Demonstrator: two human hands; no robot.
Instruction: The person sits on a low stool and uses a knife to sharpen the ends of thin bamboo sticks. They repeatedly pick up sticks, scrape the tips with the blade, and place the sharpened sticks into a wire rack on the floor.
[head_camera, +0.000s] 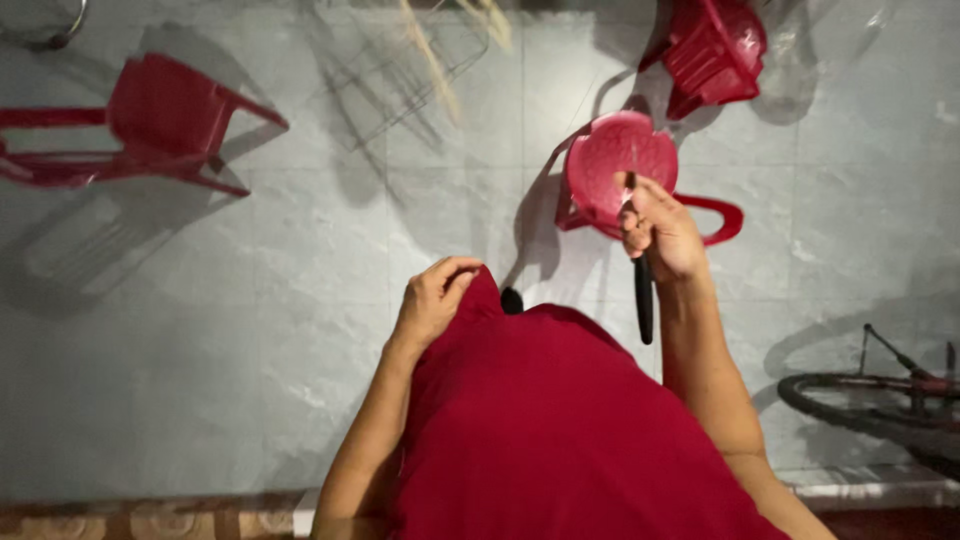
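Red cloth (560, 430) was pinched by the left hand (432, 300); the right hand (660, 235) gripped black-handled scissors (644, 300) above a red stool (620, 165).

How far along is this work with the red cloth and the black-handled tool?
Done: nothing finished shows; the smooth red cloth looks whole. In hand: the left hand pinches up a peak of it, while the right hand grips a slim black-handled tool above a round red plastic stool. Left: seemingly all the work on the cloth itself.
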